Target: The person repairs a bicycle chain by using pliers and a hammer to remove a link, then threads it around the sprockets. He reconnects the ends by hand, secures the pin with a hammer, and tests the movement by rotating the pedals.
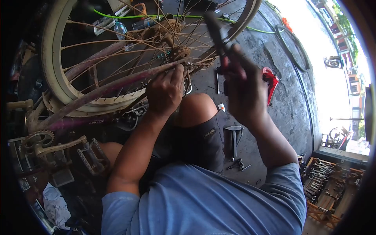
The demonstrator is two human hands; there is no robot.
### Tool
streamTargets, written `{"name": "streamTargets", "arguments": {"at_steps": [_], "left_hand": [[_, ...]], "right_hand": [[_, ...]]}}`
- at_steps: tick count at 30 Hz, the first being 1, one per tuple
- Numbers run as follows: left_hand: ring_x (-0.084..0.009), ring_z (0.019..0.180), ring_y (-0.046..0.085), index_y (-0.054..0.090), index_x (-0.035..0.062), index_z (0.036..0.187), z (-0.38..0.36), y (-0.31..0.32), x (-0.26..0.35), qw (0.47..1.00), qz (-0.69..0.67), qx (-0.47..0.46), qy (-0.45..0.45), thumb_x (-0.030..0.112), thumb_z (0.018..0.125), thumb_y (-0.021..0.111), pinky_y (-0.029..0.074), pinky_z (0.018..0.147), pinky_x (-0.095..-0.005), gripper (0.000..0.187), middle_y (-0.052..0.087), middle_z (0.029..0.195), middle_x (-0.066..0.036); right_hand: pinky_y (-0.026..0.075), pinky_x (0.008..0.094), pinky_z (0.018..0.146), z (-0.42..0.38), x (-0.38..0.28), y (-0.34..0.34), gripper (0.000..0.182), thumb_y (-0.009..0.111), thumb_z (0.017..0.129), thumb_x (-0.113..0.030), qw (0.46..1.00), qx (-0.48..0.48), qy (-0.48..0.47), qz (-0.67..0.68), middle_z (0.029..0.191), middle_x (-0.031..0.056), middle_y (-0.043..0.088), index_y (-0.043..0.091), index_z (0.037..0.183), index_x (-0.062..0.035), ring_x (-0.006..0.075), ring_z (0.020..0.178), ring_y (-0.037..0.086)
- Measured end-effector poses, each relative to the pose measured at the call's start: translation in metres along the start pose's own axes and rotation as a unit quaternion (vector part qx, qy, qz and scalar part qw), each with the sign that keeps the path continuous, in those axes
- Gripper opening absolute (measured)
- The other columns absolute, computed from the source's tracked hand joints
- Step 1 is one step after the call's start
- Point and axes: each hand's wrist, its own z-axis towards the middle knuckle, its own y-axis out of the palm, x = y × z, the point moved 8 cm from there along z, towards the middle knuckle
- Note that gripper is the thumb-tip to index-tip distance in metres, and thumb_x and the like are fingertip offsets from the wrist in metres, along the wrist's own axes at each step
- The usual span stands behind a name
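Note:
A rusty bicycle wheel (58, 55) with a pale rim stands in front of me, its frame tube (105, 92) faded purple and worn. My left hand (166, 90) is closed, fingertips pinched at the end of the tube beside the rusty hub (181, 53); the small part under the fingers is hidden. Raised to the right of the wheel, my right hand (246, 90) is wrapped round a dark-headed tool with red handles (215, 33), blurred by motion. The tool's head points up and left, apart from the hub.
Near my knee a hammer (234, 141) and small metal parts (239, 165) lie on the dark floor. A red object (271, 84) sits beyond my right hand. Wooden tool trays (327, 184) stand lower right. Below the frame are a crank and pedal (93, 156). A green hose (258, 30) crosses behind the wheel.

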Motion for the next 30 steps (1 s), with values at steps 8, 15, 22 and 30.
{"name": "streamTargets", "arguments": {"at_steps": [8, 15, 22, 30], "left_hand": [[-0.0295, 0.083, 0.073, 0.067, 0.006, 0.117, -0.001, 0.002, -0.003, 1.0, -0.001, 0.002, -0.009, 0.015, 0.094, 0.067, 0.06, 0.074, -0.0392, 0.025, 0.075, 0.094, -0.01], [-0.0308, 0.085, 0.073, 0.067, 0.0064, 0.12, 0.001, 0.0, -0.004, 1.0, -0.004, 0.005, -0.006, 0.015, 0.094, 0.067, 0.06, 0.076, -0.039, 0.027, 0.076, 0.096, -0.011], [-0.0335, 0.081, 0.075, 0.069, 0.0064, 0.116, 0.003, 0.008, -0.005, 1.0, 0.017, -0.018, -0.007, 0.022, 0.1, 0.064, 0.059, 0.073, -0.044, 0.023, 0.076, 0.094, -0.016], [-0.0359, 0.082, 0.074, 0.069, 0.0057, 0.115, 0.007, 0.008, 0.003, 0.999, 0.025, -0.04, -0.027, 0.025, 0.102, 0.061, 0.057, 0.071, -0.0447, 0.024, 0.076, 0.094, -0.017]], "right_hand": [[0.06, 0.0403, 0.071, 0.009, 0.005, 0.0, 0.054, 0.049, 0.093, 0.013, 0.999, -0.02, 0.05, 0.01, 0.098, 0.0173, 0.073, 0.051, 0.142, -0.0106, 0.029, 0.08, 0.075], [0.058, 0.0348, 0.075, 0.009, 0.004, -0.002, 0.049, 0.051, 0.098, 0.006, 0.992, -0.082, 0.097, 0.025, 0.099, 0.0148, 0.071, 0.049, 0.145, -0.0076, 0.0186, 0.089, 0.072], [0.055, 0.0531, 0.085, -0.222, 0.195, 0.057, 0.047, 0.057, 0.091, -0.009, 0.944, -0.029, 0.295, -0.142, 0.11, 0.0249, 0.065, 0.051, 0.138, -0.0102, 0.0421, 0.095, 0.069], [0.047, 0.0539, 0.101, -0.476, 0.222, 0.123, 0.057, 0.068, 0.089, -0.03, 0.772, -0.207, 0.563, -0.21, 0.128, 0.0238, 0.057, 0.052, 0.141, -0.0149, 0.0424, 0.126, 0.055]]}}
